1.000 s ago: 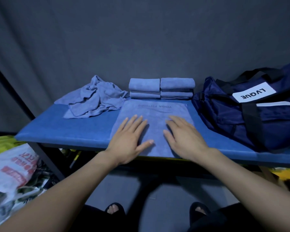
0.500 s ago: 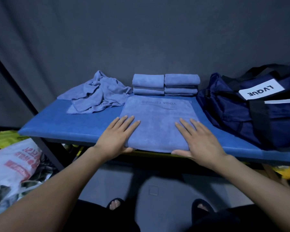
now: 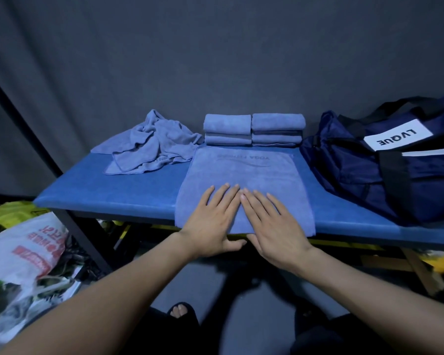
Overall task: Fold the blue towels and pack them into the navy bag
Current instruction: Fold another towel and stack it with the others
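Note:
A blue towel (image 3: 244,172) lies flat in the middle of the blue table (image 3: 108,193), its near edge hanging slightly over the front. My left hand (image 3: 213,221) and my right hand (image 3: 272,224) press flat on its near part, side by side, fingers straight and fingertips almost touching. Behind it stand two short stacks of folded blue towels (image 3: 253,129). A crumpled heap of blue towels (image 3: 151,144) lies at the back left. The navy bag (image 3: 385,170) with a white label sits at the right.
A dark curtain hangs behind the table. On the floor at the left lie a white printed plastic sack (image 3: 28,254) and a yellow bag (image 3: 8,213). My sandalled feet (image 3: 180,310) show under the table's front edge.
Both hands slid from the towel's outer sides back to its middle, so they now lie close together near the front edge.

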